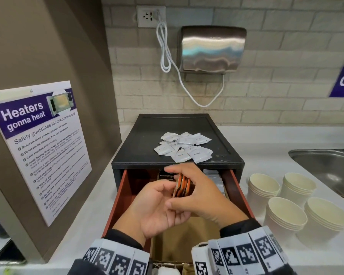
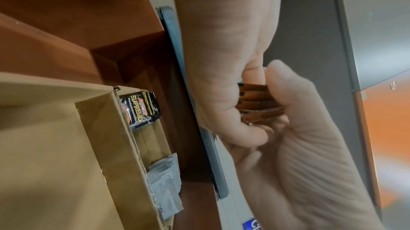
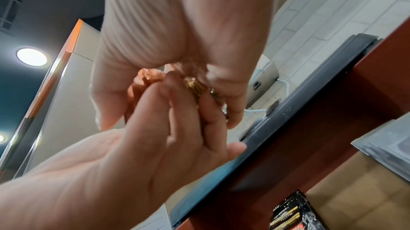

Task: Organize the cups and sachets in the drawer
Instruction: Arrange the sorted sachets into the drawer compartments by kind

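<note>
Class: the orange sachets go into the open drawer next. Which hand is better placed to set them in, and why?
Probably the right hand: it grips the orange sachets from above, over the drawer. The left hand only cups them from below.

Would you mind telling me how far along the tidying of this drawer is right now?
Done: grey sachets and black sachets already stand in rows in the open red-brown drawer. In hand: the right hand grips a bundle of orange sachets over the drawer, the left hand supporting it. Left: loose white sachets lie on the black cabinet top, and white paper cup stacks stand on the counter.
</note>
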### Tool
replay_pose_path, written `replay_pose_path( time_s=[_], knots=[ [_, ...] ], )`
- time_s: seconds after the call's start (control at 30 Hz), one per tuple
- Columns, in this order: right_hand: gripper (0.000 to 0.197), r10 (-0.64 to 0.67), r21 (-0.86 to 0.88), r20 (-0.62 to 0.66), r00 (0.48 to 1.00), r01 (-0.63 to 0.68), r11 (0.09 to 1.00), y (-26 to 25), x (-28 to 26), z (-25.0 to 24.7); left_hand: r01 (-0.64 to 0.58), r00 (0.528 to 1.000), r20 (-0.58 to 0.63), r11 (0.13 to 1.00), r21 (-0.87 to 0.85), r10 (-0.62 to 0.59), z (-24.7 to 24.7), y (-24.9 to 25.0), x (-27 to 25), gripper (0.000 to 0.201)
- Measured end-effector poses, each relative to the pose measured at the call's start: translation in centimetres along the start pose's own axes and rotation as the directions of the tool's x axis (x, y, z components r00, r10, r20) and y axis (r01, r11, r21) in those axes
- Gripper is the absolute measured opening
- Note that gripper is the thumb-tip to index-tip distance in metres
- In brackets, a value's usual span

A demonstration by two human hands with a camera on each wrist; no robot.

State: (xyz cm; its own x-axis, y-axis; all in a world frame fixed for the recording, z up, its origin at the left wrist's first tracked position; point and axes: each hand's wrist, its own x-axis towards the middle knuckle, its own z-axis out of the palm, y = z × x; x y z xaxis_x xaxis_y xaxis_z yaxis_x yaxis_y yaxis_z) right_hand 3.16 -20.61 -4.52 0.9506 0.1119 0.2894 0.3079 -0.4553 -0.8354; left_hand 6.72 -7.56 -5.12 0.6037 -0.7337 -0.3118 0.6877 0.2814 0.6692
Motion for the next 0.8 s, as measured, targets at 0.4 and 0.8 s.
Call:
replay_pose_path(
  time_s=[0.4, 0.8],
  knots=[
    [0.033, 0.307, 0.186, -0.431, 0.849, -0.250, 0.950, 1.3, -0.2, -3.3, 0.064, 0.954, -0.301, 0.982, 0.179, -0.007, -0.6, 0.1, 1.7, 0.025],
    [0.036, 0.760, 0.196, -0.464, 0.455, -0.783, 0.590, 5.8, -1.9, -6.0, 0.386, 0.889, -0.411, 0.811, 0.439, -0.201, 1.7, -5.9, 7.5, 0.019]
  ],
)
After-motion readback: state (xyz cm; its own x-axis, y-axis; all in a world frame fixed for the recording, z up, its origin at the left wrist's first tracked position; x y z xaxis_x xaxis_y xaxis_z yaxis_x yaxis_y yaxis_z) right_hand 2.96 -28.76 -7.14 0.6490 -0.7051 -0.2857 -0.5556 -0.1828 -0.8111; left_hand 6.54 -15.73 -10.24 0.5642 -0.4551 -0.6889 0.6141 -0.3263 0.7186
